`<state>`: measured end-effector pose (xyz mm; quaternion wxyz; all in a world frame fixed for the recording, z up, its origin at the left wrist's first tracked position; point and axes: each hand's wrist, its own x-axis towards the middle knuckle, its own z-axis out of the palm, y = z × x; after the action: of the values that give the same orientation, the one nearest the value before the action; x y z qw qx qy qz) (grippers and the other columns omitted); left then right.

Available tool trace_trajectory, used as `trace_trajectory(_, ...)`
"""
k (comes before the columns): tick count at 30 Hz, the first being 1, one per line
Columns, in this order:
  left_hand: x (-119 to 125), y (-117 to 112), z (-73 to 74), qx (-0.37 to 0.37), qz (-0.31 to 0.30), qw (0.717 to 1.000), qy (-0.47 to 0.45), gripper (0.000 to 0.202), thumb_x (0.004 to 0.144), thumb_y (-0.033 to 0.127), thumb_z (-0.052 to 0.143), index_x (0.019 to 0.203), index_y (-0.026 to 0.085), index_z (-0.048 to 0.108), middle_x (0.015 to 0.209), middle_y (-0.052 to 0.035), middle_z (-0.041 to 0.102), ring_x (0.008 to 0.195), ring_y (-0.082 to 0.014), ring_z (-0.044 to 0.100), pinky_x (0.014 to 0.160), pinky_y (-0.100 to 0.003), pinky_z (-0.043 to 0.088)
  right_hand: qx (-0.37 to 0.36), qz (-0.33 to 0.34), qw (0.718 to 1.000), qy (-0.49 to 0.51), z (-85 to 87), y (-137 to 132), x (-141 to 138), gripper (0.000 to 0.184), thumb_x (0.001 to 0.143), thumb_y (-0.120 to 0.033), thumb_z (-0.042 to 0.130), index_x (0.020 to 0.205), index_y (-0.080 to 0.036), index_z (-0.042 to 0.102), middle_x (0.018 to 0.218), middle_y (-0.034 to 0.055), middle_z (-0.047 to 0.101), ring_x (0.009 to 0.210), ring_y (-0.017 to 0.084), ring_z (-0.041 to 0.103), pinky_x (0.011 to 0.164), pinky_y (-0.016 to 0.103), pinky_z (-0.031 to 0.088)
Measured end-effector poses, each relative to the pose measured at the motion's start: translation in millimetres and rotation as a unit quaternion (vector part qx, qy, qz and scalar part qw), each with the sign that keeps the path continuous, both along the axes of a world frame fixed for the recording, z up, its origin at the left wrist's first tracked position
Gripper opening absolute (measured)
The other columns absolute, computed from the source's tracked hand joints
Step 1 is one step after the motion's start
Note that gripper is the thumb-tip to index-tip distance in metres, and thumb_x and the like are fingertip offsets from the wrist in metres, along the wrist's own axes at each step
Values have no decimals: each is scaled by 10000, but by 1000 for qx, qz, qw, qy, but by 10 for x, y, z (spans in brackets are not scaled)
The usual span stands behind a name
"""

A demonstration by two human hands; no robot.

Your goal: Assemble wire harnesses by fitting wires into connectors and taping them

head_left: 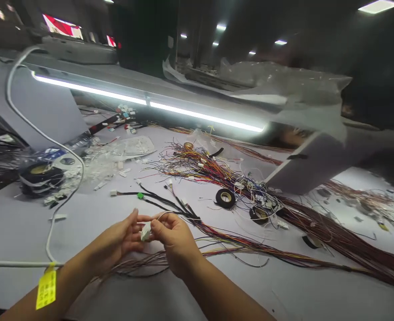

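A small white connector (pixel 145 232) is pinched between the thumb and fingers of my right hand (pixel 180 243). A thin pale wire loops over that hand's knuckles. My left hand (pixel 126 238) is right beside the connector with its fingers apart; whether the fingertips touch it I cannot tell. Just beyond both hands lies a wire harness (pixel 170 203), its black-sleeved branches ending in small plugs, among them a green connector (pixel 140 195) and a white plug (pixel 113 193). Loose dark wires (pixel 143 266) run beneath my hands.
A tangled bundle of coloured wires (pixel 213 171) spreads across the table behind the harness. Rolls of black tape (pixel 225 198) lie nearby. At the left are plastic-wrapped black coils (pixel 40 180) and a white cable (pixel 63 145). A lit tube (pixel 203 117) hangs over the back.
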<state>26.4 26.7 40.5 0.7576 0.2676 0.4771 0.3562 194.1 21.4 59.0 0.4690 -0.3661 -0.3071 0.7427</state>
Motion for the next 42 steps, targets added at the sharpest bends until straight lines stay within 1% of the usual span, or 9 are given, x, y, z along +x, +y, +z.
trace_trajectory(5, -121, -234, 67, 0, 16, 998, -63, 238, 843, 329, 677, 1032, 186, 700, 1066, -70, 671, 898, -163, 650, 796, -250, 531, 43, 25, 998, -50, -93, -2, -146, 289, 675, -388, 786, 773, -143, 666, 735, 17, 651, 598, 122, 570, 615, 263, 460)
trace_trajectory(13, -116, 22, -72, 18, 26, 999, 0, 298, 724, 297, 792, 992, 201, 707, 986, -55, 679, 878, -168, 640, 736, -223, 563, 167, 14, 949, -266, -217, -144, 106, 233, 830, -286, 613, 1037, -206, 682, 1118, 68, 629, 928, 176, 628, 733, 273, 503)
trace_trajectory(19, -281, 460, -146, 48, 112, 989, 85, 387, 786, 260, 745, 1147, 298, 612, 806, 35, 676, 710, -105, 621, 544, -135, 527, 319, 32, 806, -497, -163, -555, 918, 209, 881, -209, 524, 1026, -234, 672, 917, 36, 672, 832, 166, 622, 736, 265, 480)
trace_trajectory(22, -331, 562, -204, 30, 134, 989, 45, 205, 822, 143, 683, 997, 248, 662, 887, 32, 695, 785, -94, 642, 593, -116, 539, 229, -5, 716, -660, -241, -810, 1540, 206, 894, -213, 476, 998, -213, 654, 886, 47, 674, 779, 177, 626, 728, 279, 463)
trace_trajectory(25, -327, 562, -248, 34, 134, 990, 35, 271, 834, 74, 631, 1035, 250, 677, 925, 28, 696, 775, -71, 635, 652, -108, 550, 47, 4, 624, -780, -304, -929, 2055, 314, 919, -259, 443, 1202, -221, 574, 820, 32, 694, 729, 198, 645, 685, 288, 435)
trace_trajectory(28, -304, 509, -250, 52, 119, 990, 54, 506, 831, 72, 634, 1257, 339, 576, 847, 27, 694, 719, -79, 636, 640, -132, 564, -13, 81, 590, -803, -332, -893, 2291, 242, 939, -267, 411, 1107, -231, 581, 778, 20, 701, 746, 212, 657, 643, 272, 396)
trace_trajectory(32, -302, 438, -227, 55, 124, 990, 39, 491, 766, 88, 717, 1203, 283, 607, 823, 17, 680, 660, -79, 630, 594, -129, 561, 1, 114, 585, -803, -276, -822, 2292, 187, 946, -240, 377, 873, -237, 549, 728, 18, 700, 694, 217, 665, 610, 273, 383)
trace_trajectory(38, -362, 436, -277, 56, 84, 995, -16, 620, 639, 77, 814, 1195, 277, 627, 992, -12, 671, 793, -108, 671, 798, -183, 568, 74, -100, 679, -724, -14, -761, 2123, 222, 931, -435, 456, 957, -273, 605, 1061, 63, 724, 968, 257, 678, 837, 355, 493)
trace_trajectory(42, -408, 455, -367, 113, 78, 987, 83, 439, 711, 316, 805, 1114, 256, 643, 765, 22, 656, 681, -104, 632, 670, -158, 539, 166, -186, 768, -590, 112, -540, 1764, 199, 869, -436, 598, 879, -240, 634, 1050, 101, 721, 1002, 267, 671, 938, 406, 498)
